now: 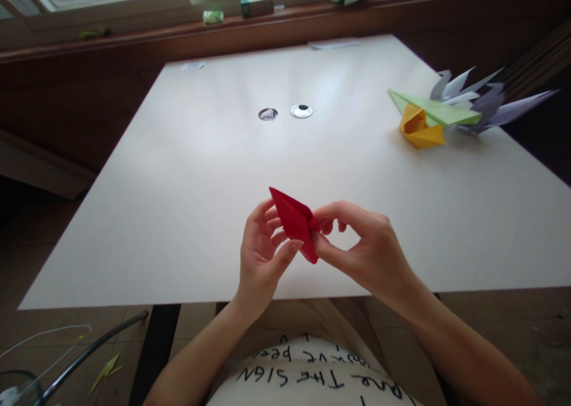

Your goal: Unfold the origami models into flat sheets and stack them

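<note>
Both hands share a grip on one folded red paper piece [294, 221], held in the air just above the near edge of the white surface [187, 174]. On the left hand [261, 254], thumb and fingers pinch together on the paper's lower left side, the palm turned up and the fingers curled behind the fold. On the right hand [368, 248], thumb and forefinger pinch the paper's right edge at about 3 o'clock of the piece, the remaining fingers arched over an open gap beneath them. The red paper's sharp tip points toward 11 o'clock, and its lower corner sits between the two thumbs.

Out at 2 o'clock from the hands, well apart from them, lie other folded models: an orange folded piece [420, 129], a light green pointed one [435, 109] resting across its top, and a cluster of pale purple-grey spiked shapes [484, 99] just beyond at the surface's right edge. At 12 o'clock, near the middle of the surface, are two small round discs [301, 111] side by side. A window sill [134, 34] runs along the far side.
</note>
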A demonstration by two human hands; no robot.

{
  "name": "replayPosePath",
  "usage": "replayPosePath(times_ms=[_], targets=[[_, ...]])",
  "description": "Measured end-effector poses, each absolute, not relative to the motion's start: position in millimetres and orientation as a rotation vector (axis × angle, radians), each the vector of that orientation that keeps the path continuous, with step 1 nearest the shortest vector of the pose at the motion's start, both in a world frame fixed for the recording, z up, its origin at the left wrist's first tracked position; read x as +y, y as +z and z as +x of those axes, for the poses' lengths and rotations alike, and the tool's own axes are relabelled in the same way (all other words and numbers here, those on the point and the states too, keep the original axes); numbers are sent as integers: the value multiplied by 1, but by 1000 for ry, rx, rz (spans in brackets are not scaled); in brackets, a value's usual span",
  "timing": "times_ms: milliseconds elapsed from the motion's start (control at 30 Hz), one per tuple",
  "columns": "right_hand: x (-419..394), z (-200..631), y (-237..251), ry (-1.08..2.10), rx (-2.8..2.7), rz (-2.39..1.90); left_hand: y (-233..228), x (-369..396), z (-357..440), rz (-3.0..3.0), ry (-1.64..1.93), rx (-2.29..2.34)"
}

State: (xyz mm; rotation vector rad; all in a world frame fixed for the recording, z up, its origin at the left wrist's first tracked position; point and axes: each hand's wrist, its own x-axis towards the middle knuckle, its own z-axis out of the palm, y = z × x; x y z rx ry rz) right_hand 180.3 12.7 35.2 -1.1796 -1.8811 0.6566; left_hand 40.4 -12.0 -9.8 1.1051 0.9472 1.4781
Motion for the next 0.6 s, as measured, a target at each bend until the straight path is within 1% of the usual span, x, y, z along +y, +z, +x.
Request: replayPosePath(times_ms=[133,367,500,600], targets=[[11,179,36,596,-1952,-1110,-6,-9,36,913,1373,912],[-1,168,23,697,-1823,-977,1,-12,44,520,1514,912],[-3,166,19,665,-1758,-997,2,-13,45,519,1511,904],[1,173,23,710,-1778,-988,0,-13,37,643,1479,916]])
